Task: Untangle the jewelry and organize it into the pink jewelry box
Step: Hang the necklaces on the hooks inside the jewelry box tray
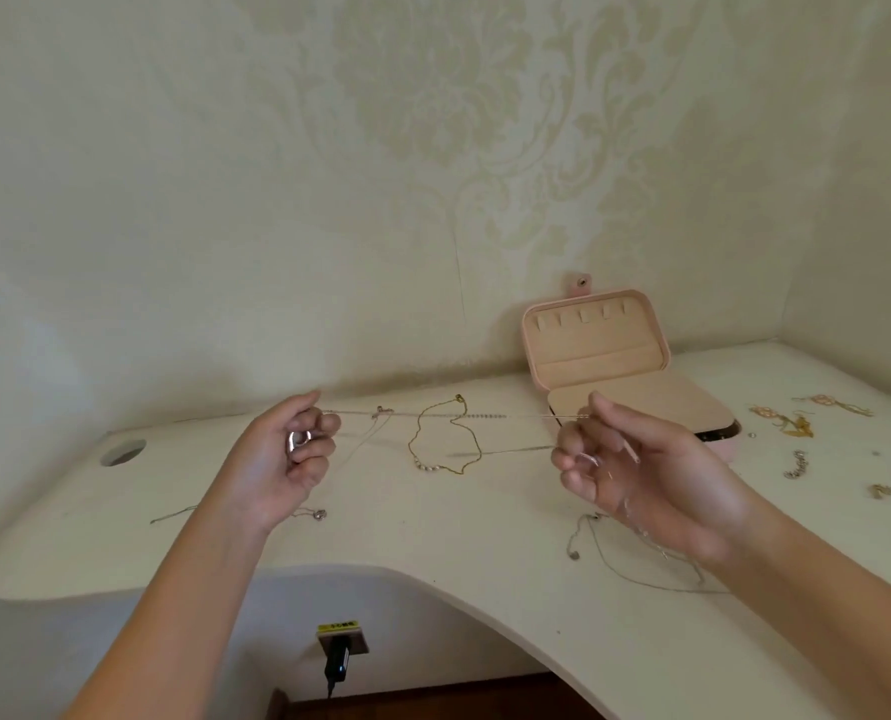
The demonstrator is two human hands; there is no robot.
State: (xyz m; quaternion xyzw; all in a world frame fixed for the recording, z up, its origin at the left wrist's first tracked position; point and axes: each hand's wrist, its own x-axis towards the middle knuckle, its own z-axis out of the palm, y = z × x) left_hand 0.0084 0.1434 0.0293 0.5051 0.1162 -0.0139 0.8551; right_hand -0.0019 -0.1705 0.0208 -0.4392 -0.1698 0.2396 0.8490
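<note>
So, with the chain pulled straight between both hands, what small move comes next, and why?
Probably carry the silver chain to the open pink jewelry box: the left hand and right hand pinch it taut, and the tray looks bare.

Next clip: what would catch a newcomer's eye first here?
Mid-frame, the left hand and right hand pinch a silver chain stretched taut between them above the table. Behind the right hand, the pink jewelry box stands open by the wall; a gold necklace lies below the chain.
</note>
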